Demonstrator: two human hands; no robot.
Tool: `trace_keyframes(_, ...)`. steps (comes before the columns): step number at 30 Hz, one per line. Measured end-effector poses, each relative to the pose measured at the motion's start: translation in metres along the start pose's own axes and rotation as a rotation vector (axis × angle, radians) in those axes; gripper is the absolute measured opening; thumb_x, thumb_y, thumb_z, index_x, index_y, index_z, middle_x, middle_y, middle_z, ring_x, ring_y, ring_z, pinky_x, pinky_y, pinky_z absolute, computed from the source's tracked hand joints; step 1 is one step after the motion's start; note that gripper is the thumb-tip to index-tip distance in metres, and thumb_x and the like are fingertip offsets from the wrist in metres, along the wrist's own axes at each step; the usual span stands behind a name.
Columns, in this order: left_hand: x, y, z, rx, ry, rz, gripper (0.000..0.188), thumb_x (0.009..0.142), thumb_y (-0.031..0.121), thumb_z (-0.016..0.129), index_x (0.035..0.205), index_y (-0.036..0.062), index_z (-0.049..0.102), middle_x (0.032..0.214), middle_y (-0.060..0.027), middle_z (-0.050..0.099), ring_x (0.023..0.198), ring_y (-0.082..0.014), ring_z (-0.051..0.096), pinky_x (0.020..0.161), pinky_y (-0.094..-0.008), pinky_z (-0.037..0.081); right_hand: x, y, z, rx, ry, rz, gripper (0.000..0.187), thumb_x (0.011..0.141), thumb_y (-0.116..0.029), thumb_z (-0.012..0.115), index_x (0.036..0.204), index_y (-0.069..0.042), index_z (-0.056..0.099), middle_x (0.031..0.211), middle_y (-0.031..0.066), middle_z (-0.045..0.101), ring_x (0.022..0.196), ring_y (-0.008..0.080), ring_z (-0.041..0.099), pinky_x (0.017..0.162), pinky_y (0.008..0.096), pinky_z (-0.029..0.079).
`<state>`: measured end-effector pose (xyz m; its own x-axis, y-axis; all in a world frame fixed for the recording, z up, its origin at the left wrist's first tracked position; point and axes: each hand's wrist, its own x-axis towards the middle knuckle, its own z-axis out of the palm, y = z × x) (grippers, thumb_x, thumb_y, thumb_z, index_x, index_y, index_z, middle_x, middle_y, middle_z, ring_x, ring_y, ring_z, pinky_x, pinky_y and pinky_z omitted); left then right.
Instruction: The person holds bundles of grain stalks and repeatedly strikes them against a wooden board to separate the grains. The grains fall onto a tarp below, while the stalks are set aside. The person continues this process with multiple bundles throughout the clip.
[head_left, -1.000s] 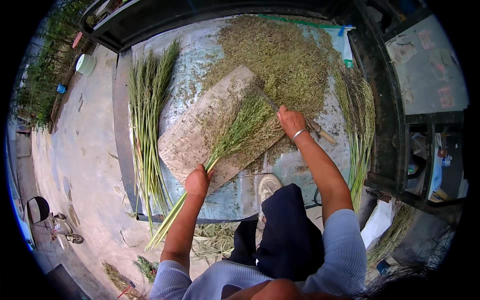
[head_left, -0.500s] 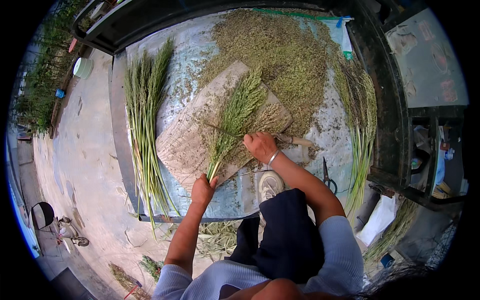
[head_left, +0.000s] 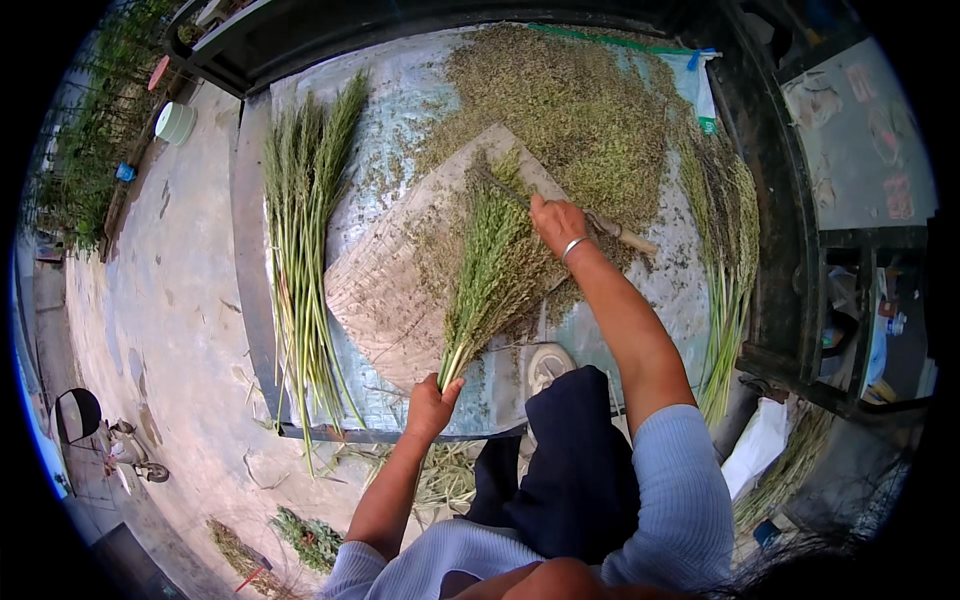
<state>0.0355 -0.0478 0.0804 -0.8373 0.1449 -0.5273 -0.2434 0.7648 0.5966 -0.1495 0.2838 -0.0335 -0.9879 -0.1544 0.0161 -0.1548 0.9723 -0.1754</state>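
Observation:
My left hand [head_left: 430, 407] is closed round the pale cut ends of a bundle of green grain stalks [head_left: 490, 250]. Its bushy seed heads fan out over a tilted wooden board [head_left: 385, 295]. My right hand [head_left: 560, 224], with a bracelet at the wrist, grips a long thin tool [head_left: 628, 236] that looks like a sickle. The tool's wooden handle sticks out to the right of my fist, and its dark, narrow front part lies across the upper seed heads. My fingers hide its middle. Loose grain [head_left: 560, 100] is heaped beyond the board.
The board rests on a pale sheet [head_left: 385, 110] strewn with grain. More stalks [head_left: 305, 230] lie at the left, and a thinner bunch [head_left: 725, 230] at the right. My shoe [head_left: 548, 366] is by the board's near edge. A dark metal frame [head_left: 775, 220] borders the right side.
My right hand has moved up and to the right with the tool, from the bundle's middle to near its tips. Scissors seen earlier by my right forearm are now hidden behind it.

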Motion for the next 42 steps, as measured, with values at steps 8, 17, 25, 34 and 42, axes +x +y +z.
trace_keyframes(8, -0.017, -0.007, -0.002, -0.167, -0.051, -0.098, 0.040, 0.082, 0.037, 0.063, 0.080, -0.0031, 0.057, 0.063, -0.0196, 0.058, 0.056, -0.0325, 0.057, 0.055, -0.0397, 0.044, 0.009, -0.021, -0.028, 0.087, -0.031, 0.056, 0.020, 0.085, -0.018, 0.055, 0.097, -0.002, 0.053, 0.063, 0.0171, 0.060, 0.057, 0.0357, 0.058, 0.047, 0.0476, 0.044)
trace_keyframes(17, -0.054, -0.006, -0.029, -0.209, -0.096, -0.192, 0.034, 0.083, 0.031, 0.064, 0.086, -0.0028, 0.059, 0.064, -0.0154, 0.060, 0.058, -0.0208, 0.058, 0.055, -0.0356, 0.045, 0.015, -0.022, -0.010, 0.070, -0.056, 0.115, 0.023, 0.087, -0.017, 0.055, 0.102, 0.000, 0.053, 0.062, 0.0167, 0.059, 0.054, 0.0344, 0.058, 0.045, 0.0487, 0.044)
trace_keyframes(25, -0.112, -0.047, -0.071, -0.117, 0.053, -0.240, 0.032, 0.082, 0.027, 0.066, 0.089, -0.0034, 0.059, 0.067, -0.0154, 0.062, 0.060, -0.0206, 0.060, 0.057, -0.0337, 0.047, 0.025, 0.025, -0.043, 0.029, 0.016, 0.439, 0.019, 0.085, -0.019, 0.056, 0.090, -0.001, 0.053, 0.065, 0.0169, 0.061, 0.064, 0.0346, 0.063, 0.053, 0.0444, 0.049)
trace_keyframes(34, -0.005, -0.002, -0.045, 0.146, 0.266, 0.125, 0.039, 0.079, 0.029, 0.068, 0.079, 0.0002, 0.043, 0.060, -0.0219, 0.054, 0.054, -0.0423, 0.052, 0.048, -0.0441, 0.041, -0.077, 0.004, -0.045, 0.453, 0.562, 0.543, 0.028, 0.085, -0.026, 0.059, 0.080, 0.001, 0.052, 0.067, 0.0208, 0.057, 0.061, 0.0412, 0.056, 0.055, 0.0460, 0.043)
trace_keyframes(42, 0.092, 0.027, 0.015, 0.571, -0.016, 0.024, 0.019, 0.088, 0.017, 0.046, 0.094, 0.0004, 0.040, 0.073, -0.0217, 0.061, 0.067, -0.0389, 0.063, 0.055, -0.0468, 0.051, -0.134, -0.056, -0.086, 0.420, 0.515, 0.507, 0.026, 0.084, -0.022, 0.062, 0.079, -0.001, 0.049, 0.064, 0.0168, 0.054, 0.057, 0.0372, 0.054, 0.051, 0.0429, 0.042)
